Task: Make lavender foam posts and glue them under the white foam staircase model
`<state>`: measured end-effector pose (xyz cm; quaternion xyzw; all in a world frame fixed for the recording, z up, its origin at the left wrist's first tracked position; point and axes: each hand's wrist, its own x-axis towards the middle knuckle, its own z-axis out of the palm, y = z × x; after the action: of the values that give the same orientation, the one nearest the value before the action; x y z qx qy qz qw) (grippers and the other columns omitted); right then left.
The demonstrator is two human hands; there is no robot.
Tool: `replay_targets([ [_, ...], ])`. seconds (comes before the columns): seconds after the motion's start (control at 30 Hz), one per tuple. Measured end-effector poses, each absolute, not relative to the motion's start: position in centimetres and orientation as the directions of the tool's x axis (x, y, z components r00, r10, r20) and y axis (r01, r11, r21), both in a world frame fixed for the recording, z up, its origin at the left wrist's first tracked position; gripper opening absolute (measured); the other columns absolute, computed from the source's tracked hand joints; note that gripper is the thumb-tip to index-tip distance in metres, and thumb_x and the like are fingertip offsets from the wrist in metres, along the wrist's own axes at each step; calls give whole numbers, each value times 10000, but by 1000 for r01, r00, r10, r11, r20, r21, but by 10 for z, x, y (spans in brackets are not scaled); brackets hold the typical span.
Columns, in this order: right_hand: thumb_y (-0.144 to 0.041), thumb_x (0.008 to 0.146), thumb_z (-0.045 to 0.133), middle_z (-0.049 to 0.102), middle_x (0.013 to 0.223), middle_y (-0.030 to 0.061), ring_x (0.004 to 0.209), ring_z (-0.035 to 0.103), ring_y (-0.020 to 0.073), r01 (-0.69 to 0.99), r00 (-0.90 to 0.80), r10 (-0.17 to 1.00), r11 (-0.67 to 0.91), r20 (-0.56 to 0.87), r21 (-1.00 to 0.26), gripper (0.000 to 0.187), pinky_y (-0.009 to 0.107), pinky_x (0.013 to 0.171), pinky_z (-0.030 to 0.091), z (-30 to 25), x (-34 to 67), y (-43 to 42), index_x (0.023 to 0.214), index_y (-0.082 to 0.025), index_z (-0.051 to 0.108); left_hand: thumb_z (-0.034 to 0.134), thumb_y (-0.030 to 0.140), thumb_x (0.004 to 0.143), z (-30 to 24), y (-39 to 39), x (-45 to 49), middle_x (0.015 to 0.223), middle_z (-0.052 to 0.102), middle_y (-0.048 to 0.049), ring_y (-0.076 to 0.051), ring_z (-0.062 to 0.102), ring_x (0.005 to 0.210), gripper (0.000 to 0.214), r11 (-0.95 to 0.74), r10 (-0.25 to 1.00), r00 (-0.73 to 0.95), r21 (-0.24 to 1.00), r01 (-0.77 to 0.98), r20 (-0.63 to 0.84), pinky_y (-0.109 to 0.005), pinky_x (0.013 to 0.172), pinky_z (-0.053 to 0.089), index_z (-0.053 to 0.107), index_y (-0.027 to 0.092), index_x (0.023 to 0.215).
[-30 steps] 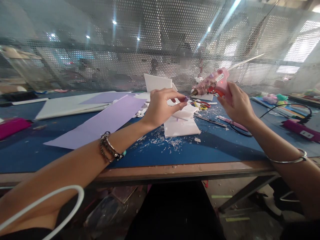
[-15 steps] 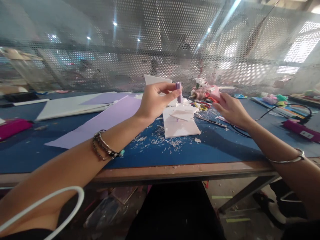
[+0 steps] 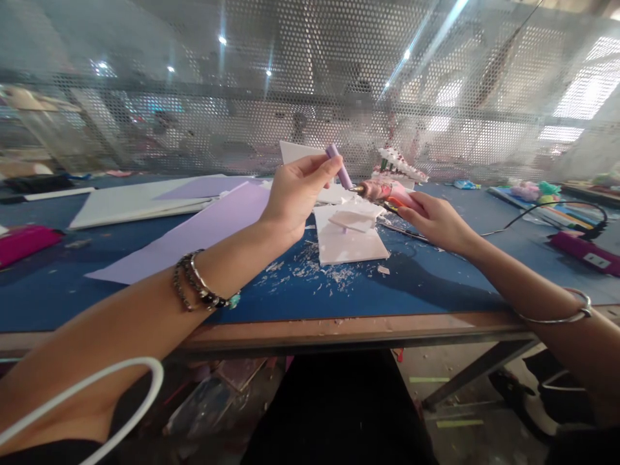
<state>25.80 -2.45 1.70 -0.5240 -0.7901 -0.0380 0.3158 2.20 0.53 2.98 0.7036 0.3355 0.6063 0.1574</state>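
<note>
Between the thumb and fingers of my left hand point(image 3: 300, 190) is a small purple tube point(image 3: 340, 166), tilted with its lower end to the right. My right hand point(image 3: 438, 219) grips a pink hot glue gun point(image 3: 382, 190) by its handle. The gun's metal nozzle is at the tube's lower end, touching or nearly so. Below both hands lies a white foam board piece point(image 3: 351, 248), with a smaller white piece point(image 3: 356, 218) raised above it on a short purple post.
Purple sheets point(image 3: 194, 232) and white boards point(image 3: 121, 200) lie at the left. White scraps point(image 3: 334, 274) litter the blue tabletop point(image 3: 411, 290). A magenta case point(image 3: 29, 245) sits far left, a purple power strip point(image 3: 586, 252) right. A perforated metal screen point(image 3: 310, 97) stands behind.
The purple tube has gone from upright to tilted, its lower end swinging right. My right hand has brought the glue gun left and slightly down, nozzle to the tube's end.
</note>
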Motion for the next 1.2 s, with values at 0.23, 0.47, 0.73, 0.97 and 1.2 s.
replay_targets([
  [0.23, -511, 842, 389, 433, 602, -17, 541, 364, 104, 837, -251, 810, 456, 530, -301, 348, 264, 535, 246, 14, 257, -26, 676, -206, 378, 642, 438, 721, 33, -2, 26, 730, 617, -29, -125, 567, 723, 260, -649, 756, -63, 759, 52, 651, -258, 655, 451, 672, 192, 802],
  [0.47, -450, 861, 372, 503, 652, 8, 583, 427, 120, 842, -259, 837, 441, 482, -311, 290, 263, 553, 277, 15, 256, -27, 729, -199, 432, 682, 368, 676, 34, -4, 29, 659, 576, -10, -97, 509, 642, 185, -628, 778, -72, 776, -65, 624, -240, 633, 427, 678, 185, 705],
  [0.73, -427, 864, 371, 533, 668, 20, 573, 443, 119, 842, -238, 855, 418, 460, -341, 274, 264, 562, 293, 15, 255, -29, 739, -196, 450, 671, 378, 683, 35, -3, 28, 665, 573, -10, -104, 513, 662, 191, -612, 790, -67, 791, -32, 609, -250, 644, 410, 672, 188, 706],
  [0.97, -428, 868, 359, 536, 664, 25, 566, 444, 116, 840, -239, 857, 419, 457, -345, 289, 264, 542, 284, 16, 254, -30, 731, -191, 451, 667, 380, 693, 34, -2, 27, 662, 558, -6, -100, 512, 668, 207, -624, 780, -69, 781, -23, 622, -248, 650, 409, 676, 175, 725],
  [1.2, -484, 863, 357, 499, 628, 7, 554, 416, 106, 836, -220, 859, 411, 463, -364, 345, 259, 532, 274, 17, 253, -31, 684, -196, 423, 689, 415, 670, 34, -1, 26, 643, 559, -5, -99, 522, 665, 243, -627, 778, -75, 778, -35, 624, -236, 635, 417, 676, 177, 716],
])
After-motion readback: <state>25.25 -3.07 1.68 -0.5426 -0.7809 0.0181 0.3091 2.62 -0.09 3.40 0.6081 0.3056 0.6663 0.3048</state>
